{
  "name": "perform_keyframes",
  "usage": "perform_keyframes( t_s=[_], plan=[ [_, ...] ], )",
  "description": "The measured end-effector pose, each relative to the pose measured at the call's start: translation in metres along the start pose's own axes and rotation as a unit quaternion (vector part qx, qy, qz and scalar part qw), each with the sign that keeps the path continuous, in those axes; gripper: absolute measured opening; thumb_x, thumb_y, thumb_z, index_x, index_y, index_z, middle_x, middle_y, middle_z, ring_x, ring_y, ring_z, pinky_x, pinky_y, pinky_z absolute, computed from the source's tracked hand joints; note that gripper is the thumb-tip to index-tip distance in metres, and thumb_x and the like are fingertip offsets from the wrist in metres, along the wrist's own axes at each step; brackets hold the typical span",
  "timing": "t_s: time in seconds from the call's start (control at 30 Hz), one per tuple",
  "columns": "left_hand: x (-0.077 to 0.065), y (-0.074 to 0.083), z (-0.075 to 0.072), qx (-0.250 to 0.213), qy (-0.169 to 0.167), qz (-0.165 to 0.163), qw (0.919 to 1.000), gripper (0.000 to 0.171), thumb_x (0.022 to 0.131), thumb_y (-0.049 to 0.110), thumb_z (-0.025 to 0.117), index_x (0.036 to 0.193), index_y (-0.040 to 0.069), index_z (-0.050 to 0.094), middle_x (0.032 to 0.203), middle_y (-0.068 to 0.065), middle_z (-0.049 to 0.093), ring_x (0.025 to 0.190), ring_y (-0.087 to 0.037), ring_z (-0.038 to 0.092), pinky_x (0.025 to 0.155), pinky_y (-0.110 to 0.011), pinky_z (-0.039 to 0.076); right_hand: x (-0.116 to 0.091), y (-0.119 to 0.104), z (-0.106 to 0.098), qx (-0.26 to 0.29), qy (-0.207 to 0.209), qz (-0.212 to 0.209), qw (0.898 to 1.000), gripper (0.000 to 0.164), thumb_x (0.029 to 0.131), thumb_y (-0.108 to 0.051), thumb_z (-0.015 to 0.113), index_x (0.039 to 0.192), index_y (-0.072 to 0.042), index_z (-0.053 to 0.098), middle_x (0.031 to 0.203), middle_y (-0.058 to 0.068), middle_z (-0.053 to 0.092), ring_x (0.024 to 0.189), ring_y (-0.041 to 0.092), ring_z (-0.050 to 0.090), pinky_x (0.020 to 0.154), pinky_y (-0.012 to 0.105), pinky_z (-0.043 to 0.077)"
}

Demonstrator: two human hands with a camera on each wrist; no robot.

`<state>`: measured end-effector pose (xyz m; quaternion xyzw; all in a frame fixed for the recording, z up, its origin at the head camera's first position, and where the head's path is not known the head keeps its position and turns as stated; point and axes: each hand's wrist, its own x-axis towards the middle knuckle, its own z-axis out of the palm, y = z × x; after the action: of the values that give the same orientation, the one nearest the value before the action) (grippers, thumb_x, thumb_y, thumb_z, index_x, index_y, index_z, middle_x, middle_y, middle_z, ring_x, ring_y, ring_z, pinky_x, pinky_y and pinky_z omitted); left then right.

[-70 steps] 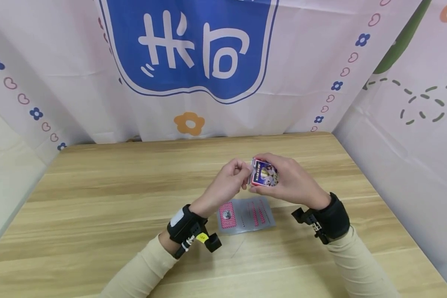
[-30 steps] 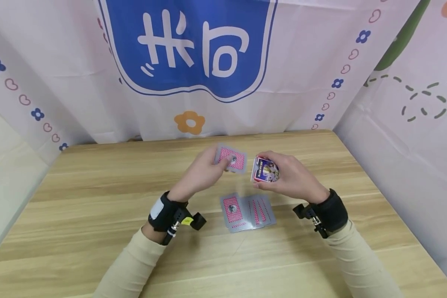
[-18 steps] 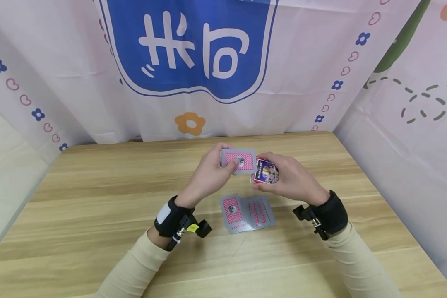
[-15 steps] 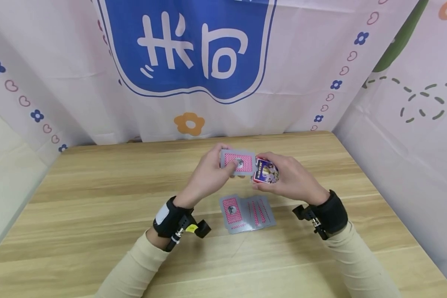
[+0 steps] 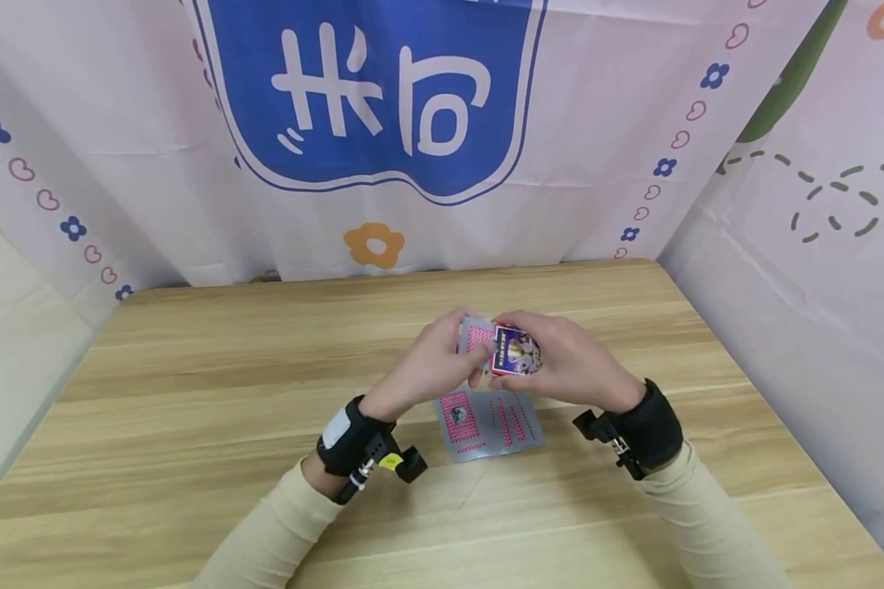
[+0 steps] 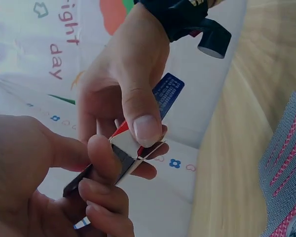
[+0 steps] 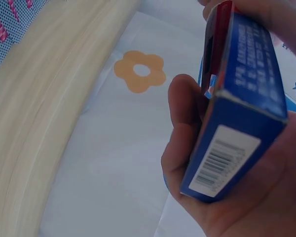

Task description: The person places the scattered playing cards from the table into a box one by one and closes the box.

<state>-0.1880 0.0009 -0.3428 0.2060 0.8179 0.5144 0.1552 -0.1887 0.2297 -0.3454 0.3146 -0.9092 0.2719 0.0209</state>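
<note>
In the head view my left hand (image 5: 435,360) pinches a stack of playing cards (image 5: 475,335) with pink patterned backs, thumb on top. Their right end meets the open end of a small blue and red card box (image 5: 517,353); how far inside they reach is hidden. My right hand (image 5: 575,360) grips that box around its sides. From the left wrist, the box (image 6: 170,91) tilts between the right thumb and fingers, with the left fingers at its mouth. The right wrist view shows the box's barcoded end (image 7: 222,160). Below the hands, several overlapping playing cards (image 5: 489,429) lie on the table.
The wooden table (image 5: 191,425) reaches back to a printed cloth (image 5: 155,164) hung behind it. A white cloth side (image 5: 796,286) stands along the right edge. Each wrist wears a black strap with a small camera.
The left hand drew a stack of cards leftward, away from the box, then brought it back to the right and down against the box mouth. Another card joined the spread on the table.
</note>
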Motion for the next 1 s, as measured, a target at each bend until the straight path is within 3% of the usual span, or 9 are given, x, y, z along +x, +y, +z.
perform_keyframes(
  t_s=[0.17, 0.27, 0.43, 0.63, 0.83, 1.0],
  plan=[
    [0.0, 0.001, -0.004, -0.028, 0.04, -0.038, 0.9981, 0.034, 0.112, 0.031, 0.048, 0.137, 0.008, 0.05, 0.083, -0.006, 0.068, 0.061, -0.015, 0.047, 0.054, -0.025, 0.032, -0.001, 0.004, -0.002, -0.002, 0.017, 0.002, 1.0, 0.073, 0.081, -0.034, 0.092, 0.14, -0.006, 0.06, 0.116, 0.007, 0.074, 0.089, 0.013, 0.068, 0.074, 0.025, 0.058],
    [-0.001, 0.001, -0.008, -0.054, 0.061, -0.059, 0.995, 0.032, 0.113, 0.032, 0.043, 0.129, 0.008, 0.056, 0.088, -0.006, 0.065, 0.076, -0.02, 0.057, 0.064, -0.027, 0.039, -0.001, 0.007, -0.004, -0.003, 0.025, 0.006, 1.0, 0.073, 0.08, -0.032, 0.093, 0.139, -0.006, 0.06, 0.114, 0.008, 0.075, 0.088, 0.013, 0.068, 0.074, 0.025, 0.058],
    [0.001, -0.001, -0.008, -0.058, 0.036, -0.047, 0.9966, 0.024, 0.113, 0.028, 0.046, 0.114, 0.009, 0.061, 0.088, -0.005, 0.062, 0.085, -0.023, 0.057, 0.074, -0.03, 0.044, -0.001, 0.006, -0.006, 0.0, 0.028, 0.007, 1.0, 0.073, 0.08, -0.033, 0.093, 0.139, -0.006, 0.06, 0.114, 0.006, 0.074, 0.089, 0.012, 0.068, 0.075, 0.027, 0.058],
    [0.0, -0.001, -0.003, -0.033, 0.015, -0.017, 0.9992, 0.022, 0.112, 0.026, 0.05, 0.115, 0.009, 0.064, 0.088, -0.005, 0.064, 0.084, -0.021, 0.057, 0.073, -0.029, 0.045, -0.001, 0.001, -0.007, 0.007, 0.019, 0.004, 1.0, 0.074, 0.081, -0.036, 0.092, 0.141, -0.007, 0.059, 0.117, 0.006, 0.073, 0.091, 0.013, 0.068, 0.076, 0.026, 0.059],
    [0.001, -0.003, 0.001, -0.033, 0.008, -0.019, 0.9992, 0.019, 0.11, 0.027, 0.055, 0.112, 0.01, 0.064, 0.088, -0.006, 0.066, 0.087, -0.026, 0.06, 0.076, -0.03, 0.046, -0.001, -0.002, -0.006, 0.008, 0.018, 0.0, 1.0, 0.073, 0.081, -0.037, 0.092, 0.14, -0.007, 0.059, 0.115, 0.006, 0.073, 0.088, 0.013, 0.066, 0.072, 0.025, 0.058],
    [0.003, -0.005, 0.003, -0.027, 0.005, -0.025, 0.9993, 0.016, 0.108, 0.029, 0.058, 0.109, 0.013, 0.062, 0.087, -0.01, 0.068, 0.084, -0.022, 0.059, 0.075, -0.031, 0.043, -0.001, -0.002, -0.005, 0.006, 0.019, -0.001, 1.0, 0.073, 0.082, -0.037, 0.091, 0.14, -0.007, 0.06, 0.116, 0.007, 0.073, 0.09, 0.013, 0.066, 0.074, 0.025, 0.058]
  ],
)
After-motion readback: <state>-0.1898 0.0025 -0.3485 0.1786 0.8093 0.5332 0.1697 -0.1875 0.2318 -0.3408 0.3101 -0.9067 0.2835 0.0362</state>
